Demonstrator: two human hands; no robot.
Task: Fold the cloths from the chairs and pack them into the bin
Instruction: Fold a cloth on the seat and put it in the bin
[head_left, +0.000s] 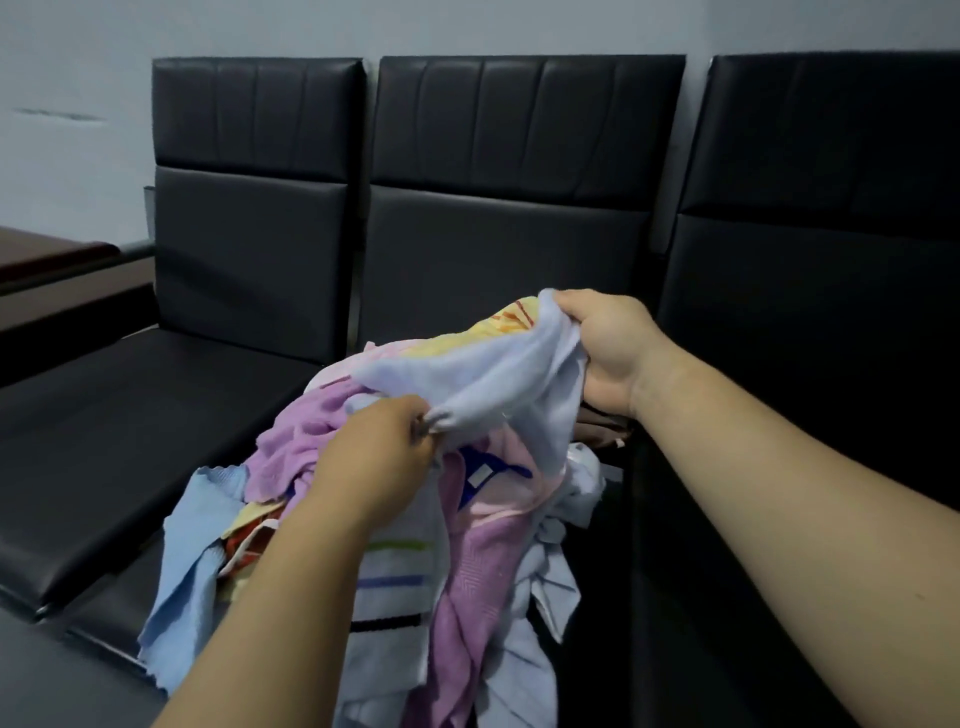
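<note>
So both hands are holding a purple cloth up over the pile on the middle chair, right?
Not quite: the head view shows the left hand and right hand holding a pale blue cloth, not purple, over the pile on the middle chair.

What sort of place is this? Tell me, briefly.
Likely a waiting room or office lobby: a row of joined black padded chairs against a plain pale wall, with a dark wooden table at the left.

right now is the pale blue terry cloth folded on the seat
No, left hand and right hand hold the pale blue cloth up, bunched.
</note>
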